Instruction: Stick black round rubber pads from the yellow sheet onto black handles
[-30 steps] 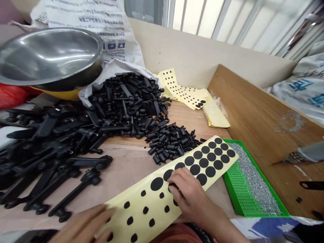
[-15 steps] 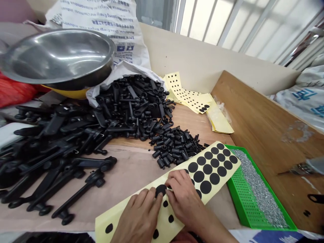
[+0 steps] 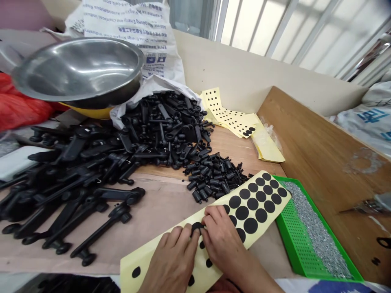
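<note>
A pale yellow backing sheet (image 3: 171, 234) lies slantwise on the table before me, with rows of large black round stickers (image 3: 242, 213) on its right part and smaller black dots on its left. Both hands meet over one large black round sticker (image 3: 196, 228) near the middle of the sheet. My left hand (image 3: 174, 258) rests on the sheet, fingers close together, its thumb and forefinger at the sticker's near edge. Thumb and forefinger of my right hand (image 3: 222, 240) pinch the same sticker's right edge. The fingers partly cover it, so how far it is lifted is unclear.
Black plastic arms (image 3: 88, 191) pile up on the left, spilling from a white sack (image 3: 131, 24). Small black sleeves (image 3: 210, 175) lie beyond the sheet. A green tray (image 3: 301, 252) of small metal parts stands right. Behind are a steel bowl (image 3: 82, 69) and more yellow sheets (image 3: 269, 144).
The whole view has shifted slightly, so things appear a little farther right. My fingers stay on the same sticker, the left ones now covering more of its near edge.
</note>
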A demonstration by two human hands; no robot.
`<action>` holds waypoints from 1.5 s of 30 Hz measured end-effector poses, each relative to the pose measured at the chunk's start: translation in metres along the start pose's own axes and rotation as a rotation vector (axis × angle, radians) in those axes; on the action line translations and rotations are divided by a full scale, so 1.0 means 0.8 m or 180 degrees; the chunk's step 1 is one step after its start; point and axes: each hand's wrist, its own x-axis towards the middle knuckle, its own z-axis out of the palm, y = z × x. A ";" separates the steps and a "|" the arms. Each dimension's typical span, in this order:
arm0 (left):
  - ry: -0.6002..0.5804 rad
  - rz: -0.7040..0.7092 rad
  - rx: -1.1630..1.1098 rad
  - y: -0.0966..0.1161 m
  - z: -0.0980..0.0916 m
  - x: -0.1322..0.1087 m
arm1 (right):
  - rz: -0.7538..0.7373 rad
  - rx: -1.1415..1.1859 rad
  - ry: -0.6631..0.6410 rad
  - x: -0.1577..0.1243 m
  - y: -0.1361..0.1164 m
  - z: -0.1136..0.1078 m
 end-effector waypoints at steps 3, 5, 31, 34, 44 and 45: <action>-0.0104 0.0008 -0.0054 0.003 -0.002 0.001 | 0.0067 0.0137 -0.0019 0.002 -0.001 0.005; -0.0156 -0.0075 -0.0100 0.006 -0.003 0.003 | 0.0149 0.0496 0.0014 0.002 -0.002 0.004; -0.0256 -0.2429 -0.3088 -0.072 -0.063 -0.018 | 0.1520 0.4199 -0.0127 0.005 0.003 -0.029; -0.0438 -0.2349 -0.4269 -0.041 -0.059 0.011 | 0.1687 0.4942 -0.0091 0.005 0.000 -0.031; -0.0912 -0.2742 -0.5305 -0.025 -0.026 0.032 | 0.1730 0.4779 -0.0010 0.005 -0.002 -0.030; -0.0931 -0.2732 -0.5274 -0.025 -0.026 0.033 | 0.1728 0.4688 -0.0009 0.005 -0.001 -0.030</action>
